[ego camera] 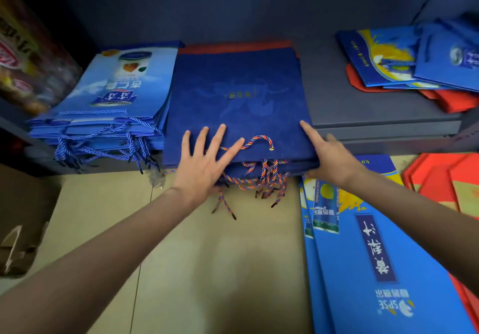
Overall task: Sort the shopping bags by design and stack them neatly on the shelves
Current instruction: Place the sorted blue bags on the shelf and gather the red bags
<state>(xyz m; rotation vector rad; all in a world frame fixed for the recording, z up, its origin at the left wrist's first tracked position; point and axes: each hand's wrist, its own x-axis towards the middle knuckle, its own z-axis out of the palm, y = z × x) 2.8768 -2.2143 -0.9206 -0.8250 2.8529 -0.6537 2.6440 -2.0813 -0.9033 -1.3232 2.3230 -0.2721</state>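
Centrally, head view: a stack of dark navy shopping bags (237,100) lies flat on the low grey shelf (363,111), near edge overhanging the shelf front. Faint gold lettering on the top bag; a red bag edge (233,46) shows at the far end of the stack. Multicoloured twisted rope handles (259,175) spill off the front edge and hang toward the floor.

Left hand (204,162): fingers straight and spread, palm down, pressing on the near left corner of the top navy bag. Fingertips reach onto the bag face; the index finger lies just beside the looped top handle (259,140). Nothing is gripped.

Right hand (329,157): at the stack's near right corner. Index finger extended along the right edge of the top bag, tip touching it. Remaining fingers curl down against the side of the stack; how far they wrap under it, cannot tell.

Left of the navy stack, touching it: a stack of light blue bags with a printed can design (111,92), blue rope handles (103,142) dangling over the shelf edge.

Far right on the shelf, well apart: a loose heap of blue-and-yellow bags (404,56) lying over red bags (451,100).

On the tiled floor (207,256), right side: long blue bags with white lettering (375,269), and red bags beside them (445,175). Brown cardboard (20,230) at far left.
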